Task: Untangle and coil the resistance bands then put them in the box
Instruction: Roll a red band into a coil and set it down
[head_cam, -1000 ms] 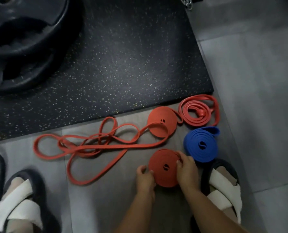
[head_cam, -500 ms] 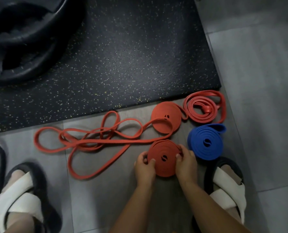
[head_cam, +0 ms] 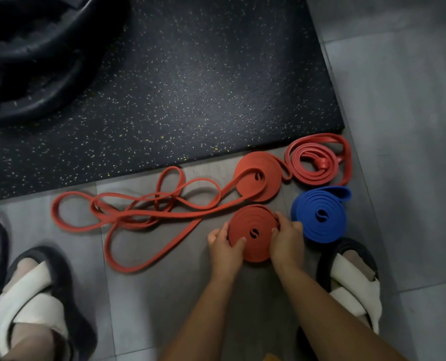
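Left hand (head_cam: 223, 252) and right hand (head_cam: 285, 239) clasp the red coil (head_cam: 253, 231); any slackening could let its elastic turns spring loose.

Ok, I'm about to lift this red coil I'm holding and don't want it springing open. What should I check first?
1. Both hands on the red coil: ok, left hand and right hand grip opposite edges.
2. Winding tight and flat: ok.
3. Outer end secured: cannot tell, the right hand covers it.
4. Clear of the tangled band: cannot tell, a strand runs along its far edge.
5. Sight of the box: not ok, none in view.
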The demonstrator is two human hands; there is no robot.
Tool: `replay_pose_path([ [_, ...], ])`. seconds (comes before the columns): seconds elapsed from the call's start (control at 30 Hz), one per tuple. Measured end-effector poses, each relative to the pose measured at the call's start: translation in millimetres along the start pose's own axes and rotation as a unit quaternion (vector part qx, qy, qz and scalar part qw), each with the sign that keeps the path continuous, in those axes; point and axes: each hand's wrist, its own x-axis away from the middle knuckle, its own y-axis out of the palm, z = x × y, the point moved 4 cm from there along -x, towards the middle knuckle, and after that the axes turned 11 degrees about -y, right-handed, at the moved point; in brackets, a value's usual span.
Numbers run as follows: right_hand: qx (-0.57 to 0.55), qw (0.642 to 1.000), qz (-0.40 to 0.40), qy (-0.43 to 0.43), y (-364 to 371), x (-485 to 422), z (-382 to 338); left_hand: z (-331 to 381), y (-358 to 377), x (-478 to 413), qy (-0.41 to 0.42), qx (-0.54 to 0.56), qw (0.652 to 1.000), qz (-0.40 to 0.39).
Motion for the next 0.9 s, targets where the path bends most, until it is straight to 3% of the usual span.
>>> replay_pose_path([
  [0.17,0.136,0.99,-0.017,-0.042,-7,-2,-9,-6,-1,4,0.003,0.086,0.996,-0.004],
  [0.27,0.155,0.987,-0.028,-0.041,-11,-10,-13,-10,4,8,-0.001,0.118,0.993,-0.025],
  [0.5,0.305,0.947,-0.076,-0.061,-4,-12,-19,-5,9,10,0.027,0.055,0.997,-0.045],
  [0.77,0.311,0.945,-0.057,-0.081,-6,-6,-23,-1,8,9,-0.011,0.028,0.997,-0.064],
  [0.83,0.287,0.953,-0.045,-0.09,-6,-7,-28,11,-6,7,0.014,-0.011,1.0,-0.01],
  [0.9,0.251,0.96,-0.036,-0.118,-4,-7,-33,26,-32,4,0.047,-0.045,0.993,0.101],
])
